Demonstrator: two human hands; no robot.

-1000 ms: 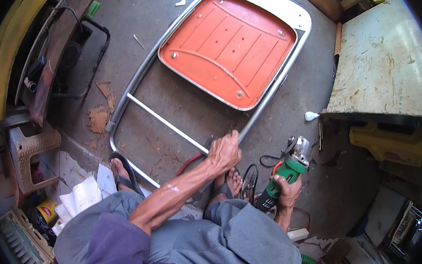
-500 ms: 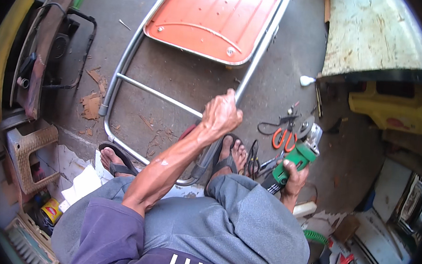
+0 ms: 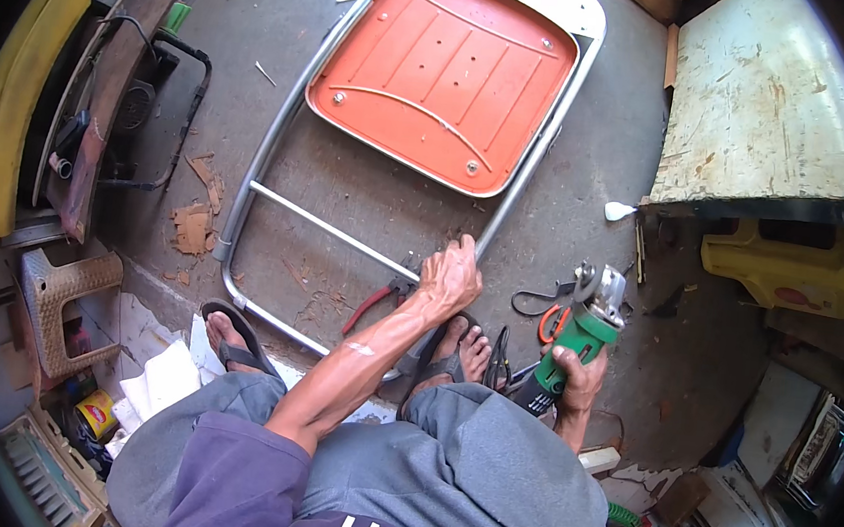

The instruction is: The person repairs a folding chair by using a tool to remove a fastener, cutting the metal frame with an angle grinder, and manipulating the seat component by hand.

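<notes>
A folding chair with a bare metal tube frame (image 3: 329, 232) and an orange seat panel (image 3: 438, 84) lies on the floor in front of me. My left hand (image 3: 452, 279) is closed round the right-hand tube, where the crossbar meets it. In my right hand (image 3: 579, 376) is a green angle grinder (image 3: 566, 361), held off the floor with its disc end pointing away from me. My fingers wrap its body, the thumb on top. Red-handled pliers (image 3: 370, 309) lie beside my left wrist, inside the frame. Orange-handled scissors (image 3: 550, 325) are partly hidden behind the grinder.
My sandalled feet (image 3: 235, 340) stand at the near end of the frame. Torn brown scraps (image 3: 192, 228) litter the floor at left. A worn pale cabinet (image 3: 771, 113) stands at far right, with a white bulb (image 3: 618, 211) by its edge. A yellow plastic part (image 3: 783, 270) sits below.
The whole view has shifted, so the chair sits lower and more of its seat shows. The grinder now covers more of the scissors. My left hand keeps its place on the tube.
</notes>
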